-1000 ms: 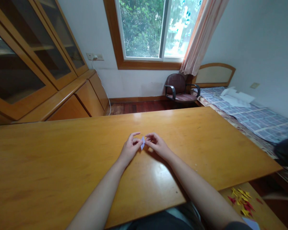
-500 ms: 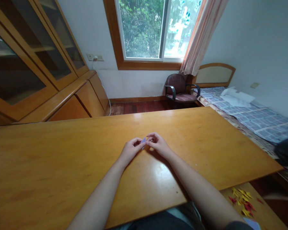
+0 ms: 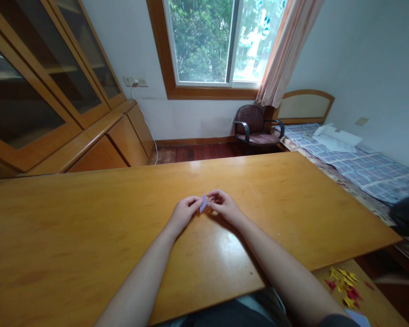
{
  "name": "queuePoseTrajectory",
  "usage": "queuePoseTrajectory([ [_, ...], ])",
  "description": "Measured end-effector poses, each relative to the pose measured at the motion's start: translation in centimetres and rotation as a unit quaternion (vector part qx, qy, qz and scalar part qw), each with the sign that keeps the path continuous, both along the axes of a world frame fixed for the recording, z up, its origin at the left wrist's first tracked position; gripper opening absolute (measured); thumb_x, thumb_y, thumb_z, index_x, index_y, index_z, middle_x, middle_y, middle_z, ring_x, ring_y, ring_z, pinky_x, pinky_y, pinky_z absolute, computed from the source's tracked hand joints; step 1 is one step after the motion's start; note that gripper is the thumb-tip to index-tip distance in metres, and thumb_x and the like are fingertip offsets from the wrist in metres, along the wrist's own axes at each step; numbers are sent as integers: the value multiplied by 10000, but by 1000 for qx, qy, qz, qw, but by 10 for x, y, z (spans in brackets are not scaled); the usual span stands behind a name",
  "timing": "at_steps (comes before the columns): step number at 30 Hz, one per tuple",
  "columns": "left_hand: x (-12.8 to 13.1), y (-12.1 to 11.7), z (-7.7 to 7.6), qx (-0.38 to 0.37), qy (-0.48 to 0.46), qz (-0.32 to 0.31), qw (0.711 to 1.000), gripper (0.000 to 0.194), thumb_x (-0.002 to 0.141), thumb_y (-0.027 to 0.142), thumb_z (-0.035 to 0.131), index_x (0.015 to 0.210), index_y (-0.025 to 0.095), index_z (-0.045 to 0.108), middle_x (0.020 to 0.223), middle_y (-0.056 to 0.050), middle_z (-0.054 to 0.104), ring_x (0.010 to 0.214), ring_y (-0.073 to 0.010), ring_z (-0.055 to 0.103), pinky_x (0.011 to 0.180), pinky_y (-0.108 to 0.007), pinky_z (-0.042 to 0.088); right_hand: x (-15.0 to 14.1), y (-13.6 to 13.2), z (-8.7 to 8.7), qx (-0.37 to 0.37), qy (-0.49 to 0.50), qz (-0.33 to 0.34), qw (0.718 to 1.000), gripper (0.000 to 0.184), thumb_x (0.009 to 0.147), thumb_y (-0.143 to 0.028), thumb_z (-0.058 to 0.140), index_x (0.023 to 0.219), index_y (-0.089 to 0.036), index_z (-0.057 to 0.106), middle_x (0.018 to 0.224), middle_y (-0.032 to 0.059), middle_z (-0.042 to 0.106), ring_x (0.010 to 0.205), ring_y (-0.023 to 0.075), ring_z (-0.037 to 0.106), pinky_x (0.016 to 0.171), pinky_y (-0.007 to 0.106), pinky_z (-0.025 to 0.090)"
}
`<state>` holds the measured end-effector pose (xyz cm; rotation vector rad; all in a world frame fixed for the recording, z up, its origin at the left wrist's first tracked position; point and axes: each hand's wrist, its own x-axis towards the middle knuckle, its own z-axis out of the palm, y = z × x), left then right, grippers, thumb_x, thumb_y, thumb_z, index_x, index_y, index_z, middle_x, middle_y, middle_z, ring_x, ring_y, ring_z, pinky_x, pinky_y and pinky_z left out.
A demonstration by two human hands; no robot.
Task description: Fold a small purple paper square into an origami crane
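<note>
- Centrally in the frame, a small lilac paper piece [image 3: 203, 204], apparently folded into a slanted, pointed shape, is held upright between the hands, just above the wooden table [image 3: 88, 236] or resting on it; which one, I cannot tell.
- The left hand [image 3: 186, 210] grasps it by its left side, thumb on the near face and fingers curled behind, probably to keep so slight a thing steady while leaving its other edge free.
- The right hand [image 3: 224, 203] has thumb and bent fingertips at the paper's right edge. Whether they pinch it or merely touch is too small to tell; the closeness suggests fine fingertip work.
- Both forearms slant in from the bottom of the frame, perhaps so that the hands meet in front of the body, where the paper is easiest to see.
- At lower right, yellow and red folded paper shapes [image 3: 346, 284] lie loosely heaped on a lower wooden surface [image 3: 378, 306], seemingly set aside from the tabletop yet near the right arm.
- Beside that heap, at the bottom edge, a pale lilac sheet [image 3: 358, 318] shows partly past the dark sleeve [image 3: 337, 320], likely within easy reach.
</note>
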<state>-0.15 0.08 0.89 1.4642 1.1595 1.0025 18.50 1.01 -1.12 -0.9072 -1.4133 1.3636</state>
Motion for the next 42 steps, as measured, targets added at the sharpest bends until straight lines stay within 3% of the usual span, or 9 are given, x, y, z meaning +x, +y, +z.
queuePoseTrajectory([
  [5, 1, 1, -2, 3, 6, 3, 1000, 294, 801, 449, 659, 786, 166, 735, 732, -16, 692, 702, -174, 595, 696, -261, 451, -1, -2, 2, 28, -26, -17, 999, 282, 756, -344, 754, 968, -201, 636, 859, 13, 665, 774, 151, 611, 692, 273, 475],
  [11, 1, 1, -1, -5, -4, 7, 1000, 297, 774, 452, 689, 799, 160, 740, 776, -35, 722, 760, -201, 629, 731, -284, 470, 1, -4, 10, 127, -88, -26, 988, 105, 807, -293, 719, 868, -208, 705, 863, 23, 639, 773, 160, 585, 678, 277, 461],
  [16, 3, -1, -2, -38, -54, 15, 998, 422, 740, 476, 734, 1003, 149, 691, 745, -19, 701, 705, -176, 630, 679, -267, 462, 3, -4, 13, 169, -111, -8, 979, 80, 821, -283, 719, 868, -219, 729, 886, 40, 642, 834, 181, 601, 711, 292, 475],
  [23, 4, -2, -4, -29, -76, 12, 997, 508, 733, 435, 756, 1134, 163, 604, 818, -18, 722, 803, -183, 662, 824, -306, 483, 8, -2, 15, 183, -121, -25, 975, 50, 845, -255, 691, 842, -220, 727, 870, 43, 662, 840, 187, 618, 740, 309, 492],
  [36, 3, -3, -3, -22, -49, 23, 998, 470, 743, 434, 749, 1100, 156, 621, 751, -15, 717, 748, -190, 670, 778, -310, 501, 10, 1, 13, 188, -144, -2, 971, 129, 866, -345, 703, 895, -243, 777, 908, 52, 680, 866, 187, 637, 825, 347, 516],
  [42, 3, -3, -4, -12, -56, 25, 998, 415, 750, 409, 743, 1067, 164, 636, 724, 2, 704, 732, -179, 664, 777, -304, 506, 11, 2, 10, 189, -130, -16, 973, 132, 855, -362, 713, 853, -252, 787, 873, 46, 682, 841, 191, 644, 794, 336, 523],
])
